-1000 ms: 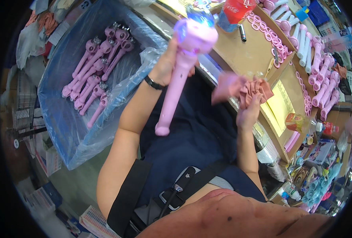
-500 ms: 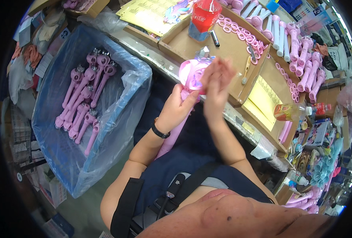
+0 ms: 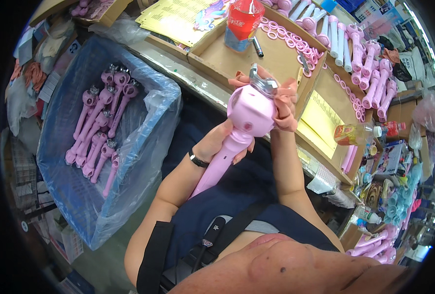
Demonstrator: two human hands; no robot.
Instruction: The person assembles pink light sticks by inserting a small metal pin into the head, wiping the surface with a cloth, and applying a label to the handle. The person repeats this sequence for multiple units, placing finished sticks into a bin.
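Note:
A pink toy wand with a bulbous head and a shiny silver crown-like top is tilted in front of me, its handle running down toward my lap. My left hand is closed around the handle just below the head, with fingertips showing on its far side. A peach-coloured cloth is bunched against the right side of the head, and some of it shows behind the silver top. My right hand grips this cloth; its fingers are mostly hidden by the cloth and the wand head.
Left of me stands a blue crate lined with clear plastic, holding several pink wands. Ahead, a cardboard tray holds pink rings, a red-wrapped bottle and a black marker. More wands lie at right, near yellow sheets.
The wand has been turned and raised, bringing its smooth pink side and silver top into view. My right hand, blurred before, is now against the head with the cloth.

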